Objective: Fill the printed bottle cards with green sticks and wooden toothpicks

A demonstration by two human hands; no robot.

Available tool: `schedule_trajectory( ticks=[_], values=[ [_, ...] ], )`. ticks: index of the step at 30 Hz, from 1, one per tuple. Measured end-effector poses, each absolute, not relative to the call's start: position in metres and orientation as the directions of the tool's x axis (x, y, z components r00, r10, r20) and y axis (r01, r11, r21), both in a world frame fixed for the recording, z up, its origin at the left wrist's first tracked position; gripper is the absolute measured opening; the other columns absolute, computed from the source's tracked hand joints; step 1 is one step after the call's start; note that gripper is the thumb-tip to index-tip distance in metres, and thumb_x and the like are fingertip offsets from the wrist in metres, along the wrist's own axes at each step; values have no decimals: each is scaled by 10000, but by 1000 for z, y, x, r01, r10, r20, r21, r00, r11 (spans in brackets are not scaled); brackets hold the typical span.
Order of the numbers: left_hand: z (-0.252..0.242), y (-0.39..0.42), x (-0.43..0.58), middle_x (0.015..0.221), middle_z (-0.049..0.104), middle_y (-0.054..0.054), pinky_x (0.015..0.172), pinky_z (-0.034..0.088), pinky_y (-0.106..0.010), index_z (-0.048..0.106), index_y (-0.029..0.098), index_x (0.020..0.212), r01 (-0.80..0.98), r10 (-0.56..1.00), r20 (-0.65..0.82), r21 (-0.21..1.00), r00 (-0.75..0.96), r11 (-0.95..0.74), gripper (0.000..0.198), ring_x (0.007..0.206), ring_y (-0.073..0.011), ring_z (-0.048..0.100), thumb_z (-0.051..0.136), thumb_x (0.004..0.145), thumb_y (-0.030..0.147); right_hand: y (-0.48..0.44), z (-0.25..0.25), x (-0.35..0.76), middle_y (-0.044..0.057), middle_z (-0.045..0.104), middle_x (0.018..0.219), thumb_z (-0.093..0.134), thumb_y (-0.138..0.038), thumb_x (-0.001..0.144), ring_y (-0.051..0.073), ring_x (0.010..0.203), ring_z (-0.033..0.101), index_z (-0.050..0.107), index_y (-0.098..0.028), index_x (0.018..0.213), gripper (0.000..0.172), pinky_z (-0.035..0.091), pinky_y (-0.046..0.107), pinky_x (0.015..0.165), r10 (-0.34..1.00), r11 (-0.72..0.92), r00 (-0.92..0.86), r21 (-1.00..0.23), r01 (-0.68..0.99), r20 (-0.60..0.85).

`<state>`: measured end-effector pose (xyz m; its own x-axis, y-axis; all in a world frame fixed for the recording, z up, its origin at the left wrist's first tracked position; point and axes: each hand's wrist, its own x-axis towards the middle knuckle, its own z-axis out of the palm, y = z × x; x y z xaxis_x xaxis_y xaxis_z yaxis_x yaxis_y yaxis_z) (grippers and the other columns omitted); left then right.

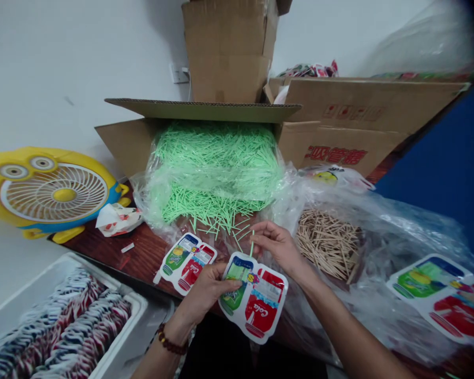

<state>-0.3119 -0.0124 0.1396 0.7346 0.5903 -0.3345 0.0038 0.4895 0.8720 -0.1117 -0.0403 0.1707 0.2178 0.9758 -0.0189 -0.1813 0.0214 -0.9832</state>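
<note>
My left hand (pixel 209 290) grips a printed pouch (pixel 256 300) showing a green bottle and a red cola bottle, held by its left edge above the table. My right hand (pixel 278 245) pinches a thin green stick (pixel 252 243) upright just above the pouch's top edge. A second pouch of the same kind (pixel 187 260) lies flat on the wooden table to the left. Right behind my hands, a heap of green sticks (pixel 217 173) spills out of a clear plastic bag in an open cardboard box.
A pile of brown sticks (pixel 326 242) lies in clear plastic on the right, with another printed pouch (pixel 442 292) beyond it. A yellow cartoon fan (pixel 51 192) stands at left. A white tray (pixel 63 321) holds striped packs. Cardboard boxes (pixel 339 126) stand behind.
</note>
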Motion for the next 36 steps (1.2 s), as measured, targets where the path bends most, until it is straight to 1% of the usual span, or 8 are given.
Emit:
schedule_trajectory(
  ticks=[7, 12, 15, 18, 23, 28, 32, 36],
  values=[
    [139, -15, -308, 821, 767, -85, 673, 536, -285, 714, 119, 987, -4, 585, -355, 853, 729, 523, 309, 702, -202, 702, 767, 695, 206, -49, 162, -111, -34, 658, 707, 680, -267, 752, 115, 595, 580, 558, -215, 863, 173, 440, 233, 562, 984, 19, 179, -994, -106, 0],
    [137, -14, -305, 835, 766, -95, 699, 545, -315, 705, 121, 1005, -6, 589, -374, 841, 716, 541, 340, 733, -220, 709, 779, 688, 218, -58, 157, -106, -8, 648, 796, 626, -299, 820, 137, 719, 591, 613, -207, 819, 93, 444, 257, 652, 984, 37, 167, -990, 133, 59],
    [137, -14, -303, 833, 765, -90, 711, 546, -324, 703, 122, 997, -8, 593, -377, 840, 712, 543, 340, 744, -224, 709, 784, 681, 217, -61, 160, -102, 36, 644, 1008, 591, -307, 853, 167, 928, 591, 670, -197, 785, 151, 434, 301, 832, 986, 128, 72, -956, 263, 151],
    [138, -14, -300, 818, 763, -82, 705, 546, -321, 703, 119, 974, -9, 597, -377, 841, 708, 542, 332, 732, -220, 706, 792, 670, 221, -61, 165, -99, 56, 619, 1122, 516, -331, 902, 179, 1013, 578, 703, -197, 808, 249, 419, 334, 900, 990, 137, -42, -957, 254, 131],
    [139, -15, -294, 790, 756, -62, 697, 543, -318, 698, 121, 959, -4, 591, -373, 843, 715, 538, 326, 712, -214, 698, 791, 668, 234, -59, 165, -96, 47, 669, 1034, 482, -372, 914, 170, 909, 610, 718, -209, 898, 287, 470, 315, 802, 984, 120, -158, -970, 213, 87],
    [134, -11, -294, 831, 739, -44, 707, 532, -296, 659, 132, 975, -41, 665, -323, 882, 674, 470, 293, 748, -193, 681, 758, 703, 181, -70, 163, -87, 13, 683, 898, 563, -356, 864, 157, 794, 609, 677, -214, 956, 205, 468, 265, 690, 997, 8, 75, -968, 250, 27],
    [134, -12, -294, 865, 726, -22, 670, 521, -264, 612, 164, 957, -56, 669, -304, 887, 678, 459, 307, 723, -163, 665, 756, 688, 130, -84, 165, -88, -24, 636, 690, 576, -302, 848, 122, 627, 549, 661, -200, 778, 150, 407, 215, 564, 998, -63, 44, -916, 396, -50],
    [142, -18, -289, 895, 734, -59, 698, 524, -280, 615, 146, 968, 2, 592, -326, 877, 738, 481, 318, 745, -177, 670, 768, 691, 173, -89, 174, -98, -32, 611, 654, 553, -236, 853, 107, 600, 523, 638, -189, 732, 154, 368, 206, 550, 996, -41, 90, -878, 476, 3]
  ],
)
